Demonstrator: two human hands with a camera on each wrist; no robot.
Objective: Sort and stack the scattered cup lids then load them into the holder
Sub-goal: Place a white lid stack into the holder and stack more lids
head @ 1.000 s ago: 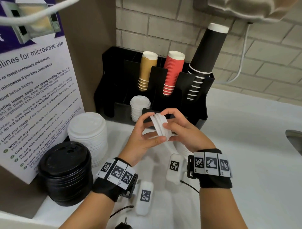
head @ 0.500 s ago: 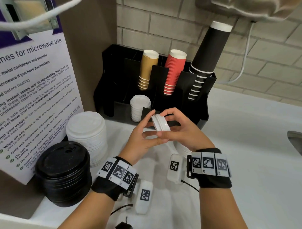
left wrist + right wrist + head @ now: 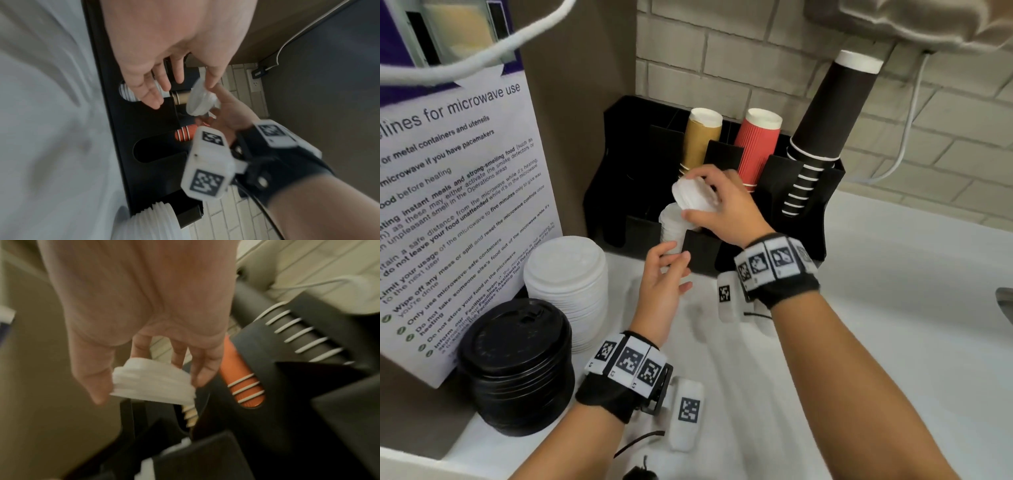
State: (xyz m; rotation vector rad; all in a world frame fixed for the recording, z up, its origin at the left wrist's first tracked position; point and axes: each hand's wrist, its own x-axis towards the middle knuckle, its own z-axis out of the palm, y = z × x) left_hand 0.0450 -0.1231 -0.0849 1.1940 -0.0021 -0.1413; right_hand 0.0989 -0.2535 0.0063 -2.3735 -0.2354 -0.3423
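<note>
My right hand (image 3: 709,202) grips a small stack of white lids (image 3: 690,195) by its rim, tilted, just above the white lid pile (image 3: 671,228) standing in a front slot of the black holder (image 3: 808,236). The right wrist view shows the held lids (image 3: 152,382) between thumb and fingers of the right hand (image 3: 144,379). My left hand (image 3: 667,270) hovers below with relaxed fingers and holds nothing. In the left wrist view the left hand (image 3: 164,91) is spread before the holder (image 3: 127,146), with the small stack of lids (image 3: 200,99) beyond it.
A tall stack of large white lids (image 3: 566,284) and a stack of black lids (image 3: 517,363) stand at the left on the counter (image 3: 893,325). Tan (image 3: 700,140), red (image 3: 755,144) and black cups (image 3: 822,137) fill the holder's rear slots. A microwave notice (image 3: 455,205) leans at the left.
My right hand has taken the small lid stack alone and carried it up and left over the holder's front slot. My left hand has let go and dropped away below.
</note>
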